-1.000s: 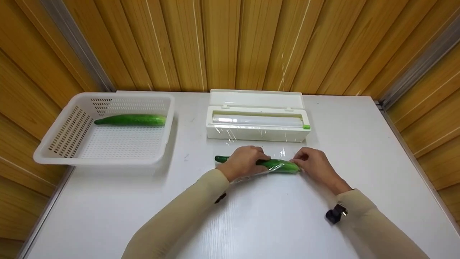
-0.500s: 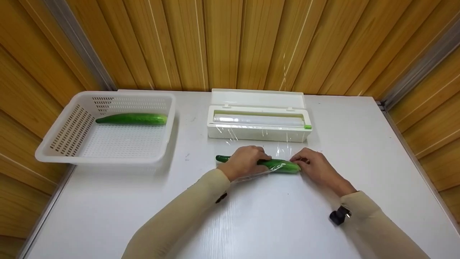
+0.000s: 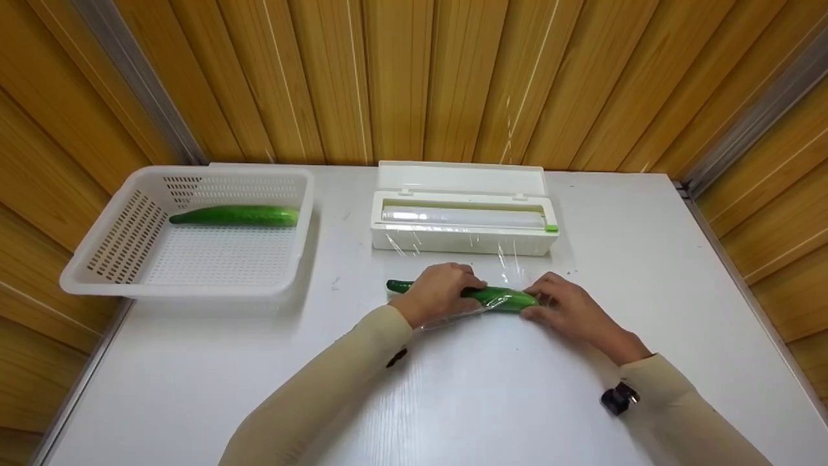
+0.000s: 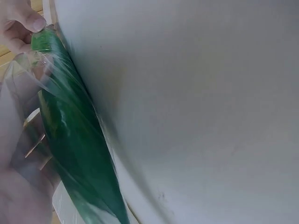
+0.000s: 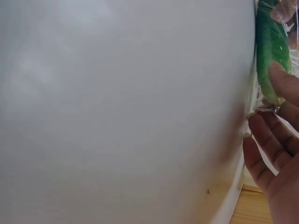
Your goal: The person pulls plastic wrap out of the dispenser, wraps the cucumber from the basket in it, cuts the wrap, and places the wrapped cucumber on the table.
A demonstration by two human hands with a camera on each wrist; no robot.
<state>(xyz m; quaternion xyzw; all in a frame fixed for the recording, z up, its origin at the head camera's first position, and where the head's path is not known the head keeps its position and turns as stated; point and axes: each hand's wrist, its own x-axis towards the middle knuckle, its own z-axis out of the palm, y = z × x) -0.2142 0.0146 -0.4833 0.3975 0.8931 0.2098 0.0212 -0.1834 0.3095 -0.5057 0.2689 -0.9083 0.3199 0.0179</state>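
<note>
A green cucumber [image 3: 517,299] lies crosswise on the white table, partly covered by clear cling film [image 4: 14,88] that stretches from the dispenser box [image 3: 462,243]. My left hand [image 3: 441,292] holds the middle of the cucumber through the film, fingers over the far side and thumb on the near side. At its right tip, my right hand [image 3: 572,312] takes the end between thumb and fingers. In the right wrist view, the thumb presses the wrapped cucumber [image 5: 272,51] beside a bunched bit of film [image 5: 266,106], while the outer fingers are loosely bent.
The dispenser's lid [image 3: 462,178] stands raised behind a film roll [image 3: 462,217]; a green piece [image 3: 551,228] sits at its right end. On the left, a white perforated basket [image 3: 174,289] contains another cucumber [image 3: 236,215]. Wood-panelled walls [image 3: 398,84] border the table.
My right hand has shifted from pinching at the film beside the cucumber's tip to taking the tip itself, thumb on the near side. My left hand keeps its place on the cucumber.
</note>
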